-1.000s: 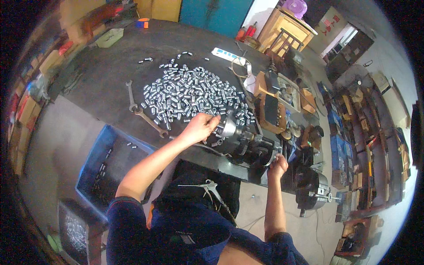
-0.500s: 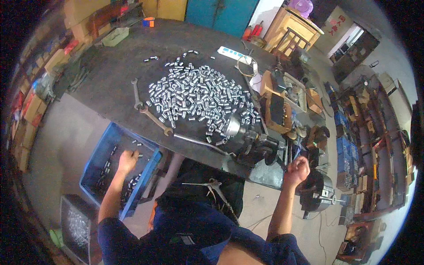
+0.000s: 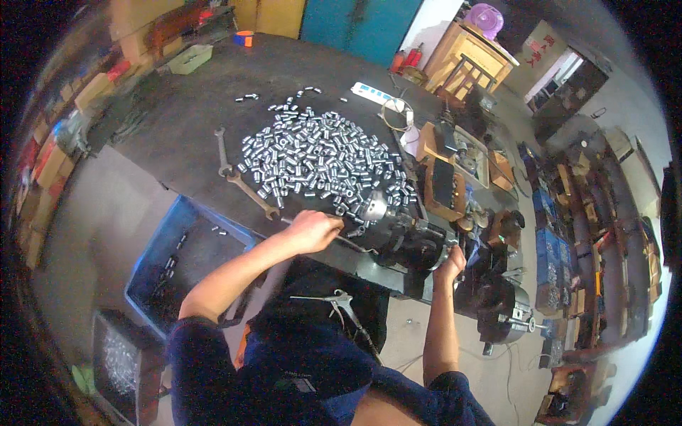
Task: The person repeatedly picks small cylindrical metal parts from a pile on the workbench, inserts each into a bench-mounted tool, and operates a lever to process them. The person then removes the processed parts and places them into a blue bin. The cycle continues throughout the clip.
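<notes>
A wide heap of short, shiny metal sleeves (image 3: 320, 156) covers the middle of the dark workbench (image 3: 170, 135). My left hand (image 3: 315, 231) is over the bench's near edge, in front of the heap, its fingers closed and pointing right; what they hold, if anything, is hidden. To its right sits a small bench machine (image 3: 419, 245) with a silver chuck (image 3: 374, 206) facing the heap. My right hand (image 3: 449, 267) is closed at the machine's right end; the part inside its fingers cannot be made out. A metal bar (image 3: 353, 245) lies along the edge, partly behind my left hand.
A blue bin (image 3: 153, 248) with some sleeves stands below the bench at left. Two wrenches (image 3: 249, 193) lie left of the heap. An air gun (image 3: 339, 299) rests by my lap. Beyond the machine are wooden boxes (image 3: 444, 188) and a power strip (image 3: 380, 94).
My left hand has left the blue bin and moved up and right to the bench edge near the chuck. My right hand has moved left, onto the machine's right end.
</notes>
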The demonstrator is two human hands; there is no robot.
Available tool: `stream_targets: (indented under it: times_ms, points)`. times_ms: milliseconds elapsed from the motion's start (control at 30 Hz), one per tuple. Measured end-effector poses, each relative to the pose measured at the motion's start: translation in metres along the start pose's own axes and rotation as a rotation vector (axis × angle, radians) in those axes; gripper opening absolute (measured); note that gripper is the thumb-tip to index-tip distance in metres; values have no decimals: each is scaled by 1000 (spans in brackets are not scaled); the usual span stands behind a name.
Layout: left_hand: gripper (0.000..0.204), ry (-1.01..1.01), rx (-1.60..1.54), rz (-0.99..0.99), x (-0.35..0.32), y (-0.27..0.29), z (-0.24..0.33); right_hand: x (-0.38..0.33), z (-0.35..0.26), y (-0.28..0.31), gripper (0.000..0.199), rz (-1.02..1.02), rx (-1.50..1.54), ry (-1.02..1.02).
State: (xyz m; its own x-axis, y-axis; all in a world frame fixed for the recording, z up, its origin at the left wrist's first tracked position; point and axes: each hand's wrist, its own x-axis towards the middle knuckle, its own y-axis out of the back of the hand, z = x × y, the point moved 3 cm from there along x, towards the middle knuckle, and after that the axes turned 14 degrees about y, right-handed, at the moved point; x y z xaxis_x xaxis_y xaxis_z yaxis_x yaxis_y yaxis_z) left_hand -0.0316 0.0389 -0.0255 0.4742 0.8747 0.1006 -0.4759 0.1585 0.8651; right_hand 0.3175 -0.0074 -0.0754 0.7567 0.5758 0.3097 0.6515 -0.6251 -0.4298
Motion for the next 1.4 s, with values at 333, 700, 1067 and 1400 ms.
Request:
stream_targets:
  times_ms: [333, 700, 1067, 1400]
  points:
    - [31, 12, 140, -142, 40, -35, -31, -19, -8, 15, 10, -6, -64, -153]
    - [23, -23, 274, 29, 30, -24, -25, -15, 0, 22, 15, 1, -86, -177]
    - [16, 157, -1104, -157, 32, 9, -24, -22, -12, 11, 12, 8, -130, -181]
    - [14, 117, -1162, -139, 41, 29, 10, -23, -7, 21, 17, 37, -102, -169]
